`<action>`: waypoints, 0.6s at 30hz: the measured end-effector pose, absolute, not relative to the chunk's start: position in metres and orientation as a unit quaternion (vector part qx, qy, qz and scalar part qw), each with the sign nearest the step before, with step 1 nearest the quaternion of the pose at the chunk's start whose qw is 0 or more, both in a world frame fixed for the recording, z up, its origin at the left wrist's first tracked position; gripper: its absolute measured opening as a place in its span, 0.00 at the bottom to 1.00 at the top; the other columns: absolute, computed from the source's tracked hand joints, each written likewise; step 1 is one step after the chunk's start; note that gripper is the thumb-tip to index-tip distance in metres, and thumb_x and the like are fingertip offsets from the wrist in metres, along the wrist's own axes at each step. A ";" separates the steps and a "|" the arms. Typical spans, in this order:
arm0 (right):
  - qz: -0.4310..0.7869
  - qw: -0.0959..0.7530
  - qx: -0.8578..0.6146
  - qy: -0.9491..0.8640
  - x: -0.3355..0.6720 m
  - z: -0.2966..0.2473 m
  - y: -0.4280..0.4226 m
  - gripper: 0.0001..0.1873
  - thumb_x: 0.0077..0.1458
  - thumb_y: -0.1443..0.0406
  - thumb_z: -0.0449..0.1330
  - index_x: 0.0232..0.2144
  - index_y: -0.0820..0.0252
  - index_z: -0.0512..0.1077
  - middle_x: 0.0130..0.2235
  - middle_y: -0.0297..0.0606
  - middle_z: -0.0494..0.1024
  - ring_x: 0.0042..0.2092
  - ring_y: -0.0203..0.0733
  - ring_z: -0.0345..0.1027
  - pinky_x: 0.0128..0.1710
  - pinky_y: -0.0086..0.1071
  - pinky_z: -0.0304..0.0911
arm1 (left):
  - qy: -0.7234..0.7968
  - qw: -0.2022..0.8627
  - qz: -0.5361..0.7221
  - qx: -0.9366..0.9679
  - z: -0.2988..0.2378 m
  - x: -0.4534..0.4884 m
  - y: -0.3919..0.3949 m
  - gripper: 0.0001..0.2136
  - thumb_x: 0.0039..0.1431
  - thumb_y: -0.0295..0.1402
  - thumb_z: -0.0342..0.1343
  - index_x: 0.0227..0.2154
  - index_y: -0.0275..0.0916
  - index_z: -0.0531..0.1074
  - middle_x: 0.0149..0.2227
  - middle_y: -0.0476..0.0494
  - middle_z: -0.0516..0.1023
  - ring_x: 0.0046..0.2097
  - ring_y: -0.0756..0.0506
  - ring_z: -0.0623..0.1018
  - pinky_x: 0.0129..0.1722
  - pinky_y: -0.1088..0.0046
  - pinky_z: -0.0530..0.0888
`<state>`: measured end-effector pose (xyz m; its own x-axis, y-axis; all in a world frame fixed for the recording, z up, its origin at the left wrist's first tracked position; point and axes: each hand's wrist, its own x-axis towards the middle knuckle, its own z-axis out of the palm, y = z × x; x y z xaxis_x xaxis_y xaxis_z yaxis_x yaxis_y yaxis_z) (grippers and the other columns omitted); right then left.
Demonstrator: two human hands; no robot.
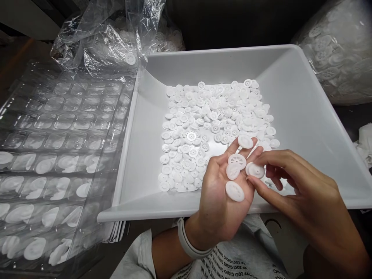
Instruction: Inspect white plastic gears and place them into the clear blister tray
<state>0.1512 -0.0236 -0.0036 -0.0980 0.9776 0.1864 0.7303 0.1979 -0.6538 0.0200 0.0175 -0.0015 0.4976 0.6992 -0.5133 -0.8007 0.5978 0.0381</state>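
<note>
My left hand (222, 197) lies palm up over the near rim of a white tray (302, 116), fingers spread, with several small white plastic gears (235, 191) resting on its palm and fingers. My right hand (302, 190) reaches in from the right and pinches one white gear (256, 170) between thumb and forefinger, right beside the left fingertips. A pile of many white gears (215, 116) covers the tray floor beyond both hands.
A clear blister sheet with rows of pockets (58, 155) lies left of the tray; its nearer pockets hold white gears (35, 248). Clear plastic bags of gears stand at the back left (116, 38) and at the right (340, 50).
</note>
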 end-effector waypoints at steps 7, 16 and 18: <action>0.056 0.354 -0.587 -0.726 0.146 -0.005 -0.017 0.13 0.54 0.76 0.60 0.42 0.60 0.72 0.47 0.39 0.72 0.45 0.38 0.67 0.46 0.34 0.64 | 0.243 0.855 0.446 -0.106 -0.003 0.021 0.016 0.20 0.61 0.33 0.46 0.56 0.35 0.64 0.59 0.37 0.68 0.63 0.43 0.64 0.63 0.68 0.61; 0.144 0.280 -0.490 -0.813 0.140 0.001 -0.033 0.17 0.57 0.69 0.61 0.50 0.61 0.69 0.47 0.40 0.68 0.46 0.37 0.62 0.45 0.32 0.61 | 0.251 0.863 0.429 -0.089 -0.004 0.017 0.014 0.18 0.62 0.35 0.46 0.53 0.39 0.69 0.57 0.45 0.72 0.59 0.47 0.70 0.62 0.71 0.64; 0.169 0.276 -0.470 -0.821 0.138 -0.001 -0.035 0.17 0.58 0.72 0.60 0.50 0.63 0.69 0.47 0.39 0.68 0.46 0.35 0.62 0.46 0.31 0.61 | 0.247 0.862 0.435 -0.081 -0.005 0.017 0.012 0.18 0.62 0.35 0.47 0.53 0.39 0.69 0.57 0.45 0.72 0.59 0.47 0.70 0.62 0.72 0.64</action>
